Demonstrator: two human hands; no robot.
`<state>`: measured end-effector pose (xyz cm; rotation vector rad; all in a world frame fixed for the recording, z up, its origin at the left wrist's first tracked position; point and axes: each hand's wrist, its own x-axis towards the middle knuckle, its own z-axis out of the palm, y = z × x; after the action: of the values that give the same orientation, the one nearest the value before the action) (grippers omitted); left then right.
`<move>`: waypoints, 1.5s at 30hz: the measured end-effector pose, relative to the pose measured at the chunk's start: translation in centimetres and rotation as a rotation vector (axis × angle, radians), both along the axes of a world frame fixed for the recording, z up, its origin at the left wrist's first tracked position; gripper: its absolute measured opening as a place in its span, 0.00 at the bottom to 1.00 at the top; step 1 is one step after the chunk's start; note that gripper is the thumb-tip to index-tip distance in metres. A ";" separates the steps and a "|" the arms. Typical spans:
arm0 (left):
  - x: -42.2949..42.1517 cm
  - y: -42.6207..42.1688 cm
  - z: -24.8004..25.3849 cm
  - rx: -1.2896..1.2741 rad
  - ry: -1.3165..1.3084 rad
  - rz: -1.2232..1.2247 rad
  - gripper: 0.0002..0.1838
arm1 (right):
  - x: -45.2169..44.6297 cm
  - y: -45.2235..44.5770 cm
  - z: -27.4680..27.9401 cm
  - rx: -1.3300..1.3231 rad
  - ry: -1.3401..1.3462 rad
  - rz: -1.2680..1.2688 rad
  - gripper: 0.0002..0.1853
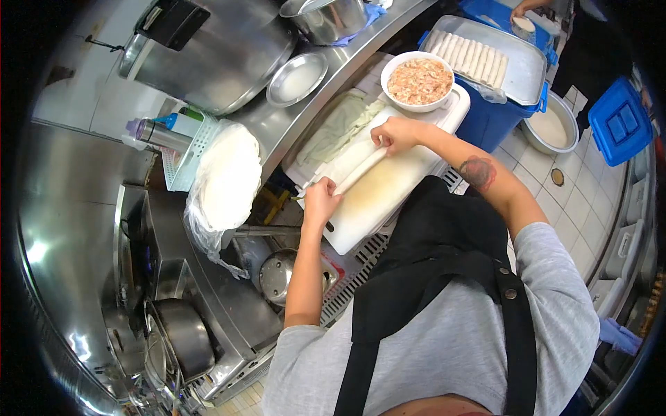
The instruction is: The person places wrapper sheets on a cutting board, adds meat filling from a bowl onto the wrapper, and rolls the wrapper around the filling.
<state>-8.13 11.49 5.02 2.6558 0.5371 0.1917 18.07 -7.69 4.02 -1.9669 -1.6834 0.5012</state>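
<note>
A long white roll (362,170) lies slantwise on the white cutting board (388,201), with a pale flat sheet beside it. My left hand (321,202) is at the roll's near-left end, fingers closed on it. At the other end my right hand (397,135) pinches the roll between thumb and fingers. A white bowl (383,84) of pinkish chopped filling (420,81) stands on the board's far end, just beyond my right hand. Greenish-white cloth (334,128) lies left of the board.
A stack of round white sheets (229,177) in plastic stands at the left. Finished rolls (472,59) fill part of a metal tray (524,73) on a blue container (479,114). A steel dish (297,80) sits on the counter. Another person's hand (517,12) shows at the top right.
</note>
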 end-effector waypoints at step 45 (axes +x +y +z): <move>4.0 5.9 -0.9 0.008 0.219 -0.027 0.08 | -2.4 5.3 -1.9 0.251 -0.570 0.040 0.11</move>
<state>-4.15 17.38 4.10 2.7067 0.5694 -0.1074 15.62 -2.34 2.12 -1.9995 -1.9978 -0.2838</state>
